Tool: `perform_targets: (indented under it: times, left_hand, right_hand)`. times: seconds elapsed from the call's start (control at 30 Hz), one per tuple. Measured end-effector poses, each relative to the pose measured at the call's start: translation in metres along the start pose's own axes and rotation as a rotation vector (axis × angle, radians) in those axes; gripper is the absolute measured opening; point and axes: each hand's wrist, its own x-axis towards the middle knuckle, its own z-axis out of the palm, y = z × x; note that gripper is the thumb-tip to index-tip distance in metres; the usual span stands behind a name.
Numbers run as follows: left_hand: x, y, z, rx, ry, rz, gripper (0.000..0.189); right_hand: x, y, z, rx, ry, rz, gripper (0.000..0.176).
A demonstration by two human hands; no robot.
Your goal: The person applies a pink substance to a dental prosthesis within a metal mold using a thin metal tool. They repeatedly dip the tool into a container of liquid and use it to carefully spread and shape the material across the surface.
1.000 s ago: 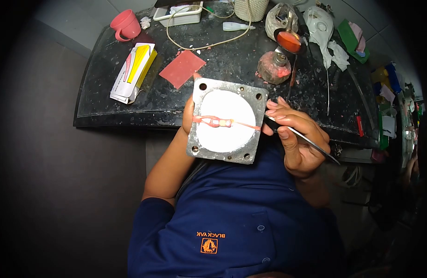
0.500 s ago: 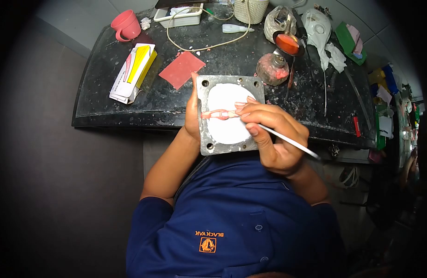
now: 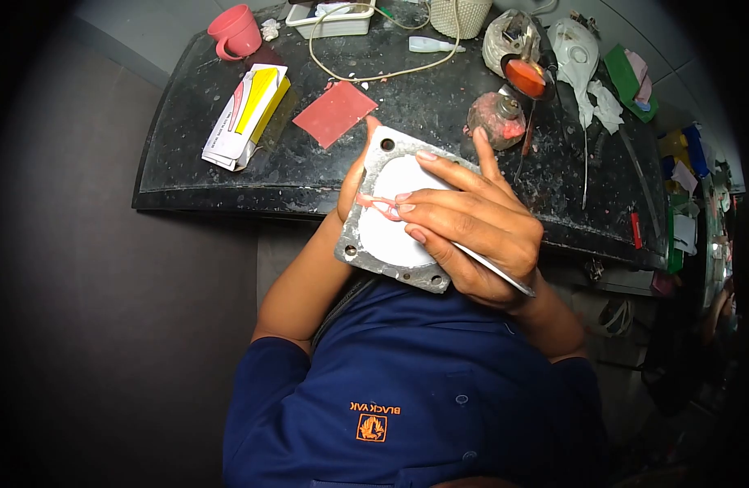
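Note:
My left hand [image 3: 354,185] grips the left edge of a square metal dental flask half [image 3: 352,236], tilted above my lap. White plaster [image 3: 391,244] fills its round middle. A small pink wax piece [image 3: 378,205] lies across the plaster near the left side. My right hand [image 3: 480,224] is closed on a slim pale-handled carving tool [image 3: 505,279]. Its index and middle fingertips reach the wax piece, while the other fingers spread over the flask. The tool's working tip is hidden by the fingers.
On the dark bench [image 3: 171,179] lie a pink wax sheet [image 3: 336,112] and a yellow-and-white wax box [image 3: 246,118]. A pink mug [image 3: 234,31] stands at back left. Beyond my right hand are a glass spirit lamp [image 3: 495,120] and a ladle with orange-red contents [image 3: 525,77].
The flask half has turned clockwise and dips at its right corner. My right hand has spread its fingers over it, and the tool handle has swung lower.

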Motion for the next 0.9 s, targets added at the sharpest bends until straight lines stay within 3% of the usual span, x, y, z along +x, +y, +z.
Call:
perform_targets:
  times: [0.03, 0.07, 0.13, 0.17, 0.43, 0.9]
  left_hand:
    - [-0.001, -0.003, 0.006, 0.041, 0.136, 0.067, 0.092]
    - [0.000, -0.002, 0.000, 0.040, 0.135, 0.068, 0.092]
    - [0.003, 0.002, -0.011, 0.034, -0.068, 0.023, 0.090]
    - [0.002, 0.002, -0.015, 0.034, -0.068, 0.025, 0.090]
    - [0.000, -0.006, 0.006, 0.171, 0.161, 0.113, 0.088]
    - [0.002, 0.002, -0.005, 0.189, 0.028, 0.069, 0.089]
  right_hand:
    - [0.000, 0.000, 0.000, -0.009, -0.002, 0.008, 0.013]
    - [0.000, 0.002, 0.000, -0.009, -0.004, 0.007, 0.013]
    - [-0.001, 0.005, 0.001, 0.018, 0.015, 0.008, 0.012]
    - [-0.001, 0.005, 0.001, 0.019, 0.014, 0.008, 0.012]
    - [0.000, 0.002, -0.001, 0.018, -0.022, 0.020, 0.011]
    - [0.001, 0.003, -0.001, 0.033, -0.011, 0.031, 0.011]
